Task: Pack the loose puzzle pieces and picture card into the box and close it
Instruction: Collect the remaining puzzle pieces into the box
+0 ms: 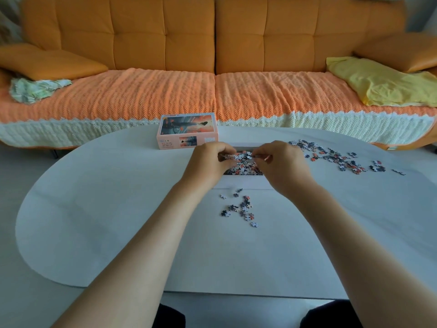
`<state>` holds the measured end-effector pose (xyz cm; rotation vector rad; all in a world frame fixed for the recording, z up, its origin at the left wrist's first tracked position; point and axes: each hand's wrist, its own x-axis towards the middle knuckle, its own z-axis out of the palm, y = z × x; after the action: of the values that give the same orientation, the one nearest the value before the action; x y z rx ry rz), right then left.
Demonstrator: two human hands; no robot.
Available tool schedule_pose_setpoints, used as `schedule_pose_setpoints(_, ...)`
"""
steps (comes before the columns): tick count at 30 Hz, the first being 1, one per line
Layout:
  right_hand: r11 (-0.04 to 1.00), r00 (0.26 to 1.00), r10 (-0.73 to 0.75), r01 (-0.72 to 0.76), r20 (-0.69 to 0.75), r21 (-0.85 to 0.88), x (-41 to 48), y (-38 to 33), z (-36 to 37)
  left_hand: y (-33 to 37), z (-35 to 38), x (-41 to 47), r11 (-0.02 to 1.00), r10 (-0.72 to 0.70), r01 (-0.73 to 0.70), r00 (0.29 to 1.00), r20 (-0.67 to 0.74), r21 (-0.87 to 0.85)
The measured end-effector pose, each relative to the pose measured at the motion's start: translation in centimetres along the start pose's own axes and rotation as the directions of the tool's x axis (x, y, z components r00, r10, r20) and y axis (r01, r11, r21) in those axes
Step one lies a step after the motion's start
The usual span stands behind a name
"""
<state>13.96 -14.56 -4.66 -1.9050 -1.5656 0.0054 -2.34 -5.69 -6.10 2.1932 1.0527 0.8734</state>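
A white box tray sits mid-table, filled with small puzzle pieces. My left hand and my right hand hover over the tray, fingers curled, each pinching a clump of pieces above the pile. The pink box lid with a sunset picture lies just behind the tray on the left. Loose pieces are scattered to the right of the tray. A smaller scatter of pieces lies in front of it. No picture card shows.
The white oval table holds everything. Behind it stands an orange sofa with a yellow cloth at the right and a patterned cloth at the left.
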Motion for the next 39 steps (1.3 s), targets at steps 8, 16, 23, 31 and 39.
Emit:
schedule_pose_setpoints(8, 0.986, 0.985, -0.168, 0.169, 0.040, -0.013, -0.5, 1.2, 0.5, -0.7, 0.4, -0.5, 0.971, 0.204, -0.213, 0.975, 0.090, 0.111)
schedule_pose_setpoints(16, 0.928, 0.877, -0.372, 0.359, 0.305, 0.100, -3.4, -0.7, 1.2, -1.2, -1.2, -3.6, 0.954, 0.263, -0.271, 0.962, 0.077, 0.126)
schedule_pose_setpoints(23, 0.930, 0.794, -0.306, 0.366, 0.525, -0.012, -4.5, -0.5, 2.4, -2.9, -1.2, -5.9, 0.925, -0.030, -0.127, 0.915, 0.401, 0.358)
schedule_pose_setpoints(31, 0.982, 0.828, -0.130, 0.184, 0.546, -0.046, -4.8, 0.2, -0.1, -1.9, 0.1, -5.9, 0.942, 0.062, -0.185, 0.916, 0.396, 0.280)
schedule_pose_setpoints(39, 0.992, 0.812, -0.049, 0.108, 0.581, -0.068, -4.6, 0.4, 0.4, -0.9, 0.7, -6.0, 0.950, 0.066, -0.186, 0.904, 0.422, 0.250)
